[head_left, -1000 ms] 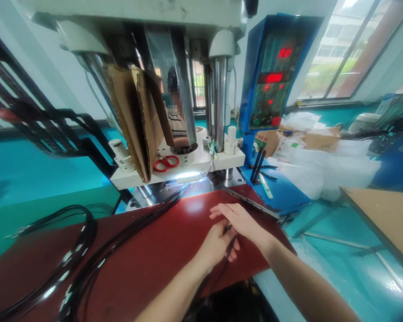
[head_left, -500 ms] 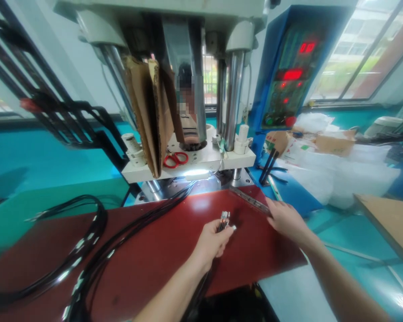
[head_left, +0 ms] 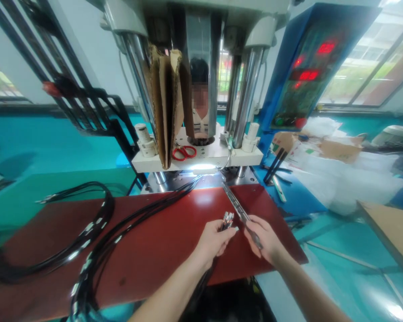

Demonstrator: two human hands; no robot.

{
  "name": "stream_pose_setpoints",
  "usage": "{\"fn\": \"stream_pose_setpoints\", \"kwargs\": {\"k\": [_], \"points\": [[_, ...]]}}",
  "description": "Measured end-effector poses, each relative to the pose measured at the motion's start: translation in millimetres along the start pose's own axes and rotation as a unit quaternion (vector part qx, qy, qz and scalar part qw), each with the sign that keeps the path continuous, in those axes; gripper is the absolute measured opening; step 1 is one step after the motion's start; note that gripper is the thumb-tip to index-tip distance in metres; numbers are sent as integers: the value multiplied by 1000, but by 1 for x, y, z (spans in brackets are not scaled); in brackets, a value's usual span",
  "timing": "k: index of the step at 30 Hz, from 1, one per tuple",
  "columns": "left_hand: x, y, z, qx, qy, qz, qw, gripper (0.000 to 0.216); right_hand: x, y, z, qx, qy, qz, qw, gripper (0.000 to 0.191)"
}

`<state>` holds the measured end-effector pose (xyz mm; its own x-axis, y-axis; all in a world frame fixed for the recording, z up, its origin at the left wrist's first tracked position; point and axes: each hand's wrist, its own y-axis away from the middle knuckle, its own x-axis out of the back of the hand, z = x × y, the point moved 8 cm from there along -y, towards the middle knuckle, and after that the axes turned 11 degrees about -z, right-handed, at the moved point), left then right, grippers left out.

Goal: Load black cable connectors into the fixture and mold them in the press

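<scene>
Just above the front of the red-brown tabletop, my left hand (head_left: 216, 241) is closed around a bundle of black cables (head_left: 204, 277) with shiny metal connector ends (head_left: 227, 219) poking up past the fingers. To its right, my right hand (head_left: 263, 239) grips a long, narrow metal bar (head_left: 237, 203) near its lower end. Small notches or fittings seem to line the bar, too blurred to make out. Its far end points toward the press, beside the lit work area. The two hands are close together but apart.
A press (head_left: 228, 154) stands ahead, with red-handled scissors (head_left: 184, 153) and folded cardboard (head_left: 166, 112) on its plate. More black cables (head_left: 97, 241) curve over the left of the tabletop (head_left: 168, 250). A blue control box (head_left: 298, 76) and white bags (head_left: 352, 174) are at right.
My right hand has moved left, bringing the metal bar nearer my left hand and turning it to point more forward. My left hand stays closed on the cables. The view has shifted slightly.
</scene>
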<state>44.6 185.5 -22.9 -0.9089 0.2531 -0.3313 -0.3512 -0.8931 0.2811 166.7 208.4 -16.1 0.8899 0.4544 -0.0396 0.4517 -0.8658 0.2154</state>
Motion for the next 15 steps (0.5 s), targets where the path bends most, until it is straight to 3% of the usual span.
{"fn": "stream_pose_setpoints", "kwargs": {"k": [4,11,15], "points": [[-5,-1,-3,17,-14,2,1000,29,-22,-2,0,51,-60,24,997,33],[-5,-5,-5,9,-53,3,999,21,-20,-2,3,66,-55,27,996,34],[-10,-10,-1,-46,-54,-31,997,14,-20,-1,4,61,-22,32,997,35]]}}
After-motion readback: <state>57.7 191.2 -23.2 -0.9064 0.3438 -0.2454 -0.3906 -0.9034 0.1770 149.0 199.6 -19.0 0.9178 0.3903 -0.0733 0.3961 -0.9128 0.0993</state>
